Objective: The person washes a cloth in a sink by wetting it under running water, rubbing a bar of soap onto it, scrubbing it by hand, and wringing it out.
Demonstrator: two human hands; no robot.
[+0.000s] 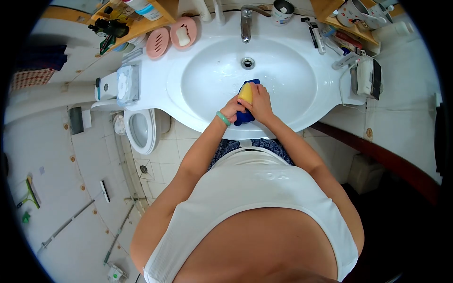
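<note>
Over the front part of the white sink [292,89], both hands are together around a yellow bar [246,93] and a dark blue cloth [244,117]. My left hand [232,109], with a green bracelet at the wrist, is closed on the blue cloth at its left side. My right hand [259,101] is wrapped round the yellow bar from the right, pressing it against the cloth. The cloth shows above and below the bar. Parts of the fingers overlap, and the palms are hidden.
A faucet [246,26] and drain [247,63] lie beyond the hands. Pink soap dishes [157,43] stand at the back left, one with white soap [182,36]. A cup [282,12], razor and tubes are at the back right. A toilet [140,131] is at left.
</note>
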